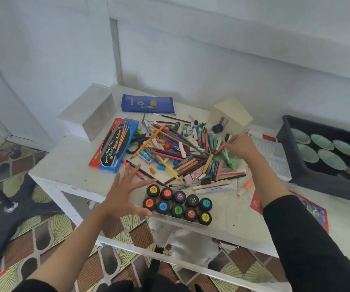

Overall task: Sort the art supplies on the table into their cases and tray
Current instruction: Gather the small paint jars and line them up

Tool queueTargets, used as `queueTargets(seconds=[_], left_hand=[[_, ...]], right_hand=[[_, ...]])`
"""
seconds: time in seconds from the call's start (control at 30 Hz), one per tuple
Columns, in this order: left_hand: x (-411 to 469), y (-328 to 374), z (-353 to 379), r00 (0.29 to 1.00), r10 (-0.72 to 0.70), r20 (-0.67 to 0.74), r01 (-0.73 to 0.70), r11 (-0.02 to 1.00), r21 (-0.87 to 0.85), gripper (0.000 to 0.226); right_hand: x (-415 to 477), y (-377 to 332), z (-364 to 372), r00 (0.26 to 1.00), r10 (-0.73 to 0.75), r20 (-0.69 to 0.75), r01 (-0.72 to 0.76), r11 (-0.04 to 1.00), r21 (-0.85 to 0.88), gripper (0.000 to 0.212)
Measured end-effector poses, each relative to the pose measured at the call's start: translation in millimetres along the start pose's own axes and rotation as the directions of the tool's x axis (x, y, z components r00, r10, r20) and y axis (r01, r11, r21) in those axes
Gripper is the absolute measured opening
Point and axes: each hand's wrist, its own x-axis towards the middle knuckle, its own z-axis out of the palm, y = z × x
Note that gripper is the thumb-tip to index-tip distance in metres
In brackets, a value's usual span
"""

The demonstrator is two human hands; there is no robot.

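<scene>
A heap of coloured pencils, crayons and markers (186, 150) covers the middle of the white table (68, 165). Several black poster paint jars (178, 204) with coloured lids stand in two rows inside a clear tray near the front edge. My left hand (125, 192) is spread open, fingers straight, at the left end of those jars. My right hand (241, 145) reaches into the right side of the heap and pinches a red pencil (220, 148). A red and blue pencil box (114, 144) lies at the left, a blue zip pencil case (147, 103) behind it.
Black scissors (136, 142) lie by the pencil box. A cream box (231, 114) stands at the back, a white paint palette (271, 154) and a black tray of green dishes (325, 152) at the right. A white block (89, 112) sits at the back left. A chair base (7, 205) stands on the floor.
</scene>
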Motion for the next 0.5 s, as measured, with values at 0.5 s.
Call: queueTargets(seconds=[0.5], left_hand=[[2.1, 2.7, -1.6, 0.999, -0.041, -0.006, 0.04, 0.995, -0.089, 0.082]], right_hand=[[102.7, 19.1, 25.9, 0.972, -0.114, 0.206, 0.2, 0.861, -0.468, 0.035]])
